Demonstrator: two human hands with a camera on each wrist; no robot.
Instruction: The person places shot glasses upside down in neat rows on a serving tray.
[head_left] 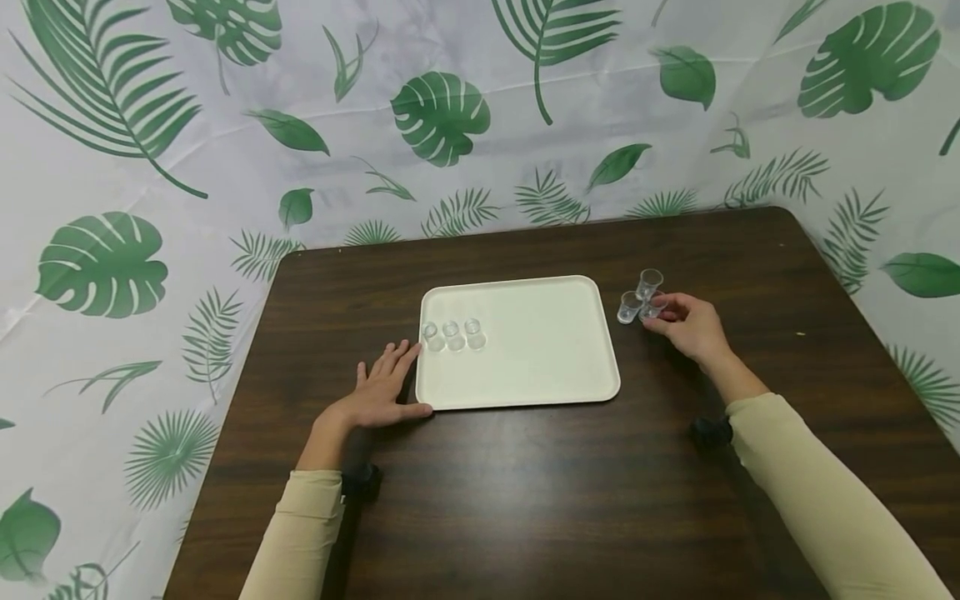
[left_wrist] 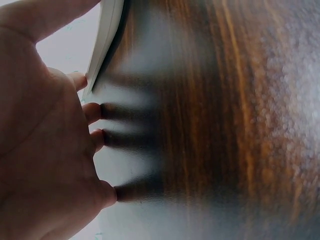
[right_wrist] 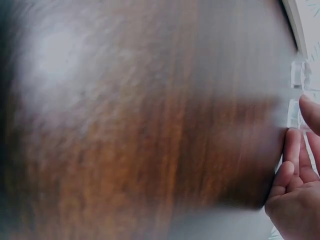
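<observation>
A brown table (head_left: 495,508) bears a white tray (head_left: 540,350). The left hand (head_left: 378,396), fingers spread and gripping nothing, touches the tray's left edge. The right hand (head_left: 692,329) pinches 1 clear cup (head_left: 649,310) beside 2 other cups (head_left: 628,308), right of the tray; 3 small cups (head_left: 453,337) line its left part.

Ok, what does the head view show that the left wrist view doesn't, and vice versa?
Only the head view: three small clear cups on the cream tray, three more cups beside it, and the right hand. Only the left wrist view: the palm side of the left hand. Both: that hand, the tray's rim, and the wood-grain table.
</observation>
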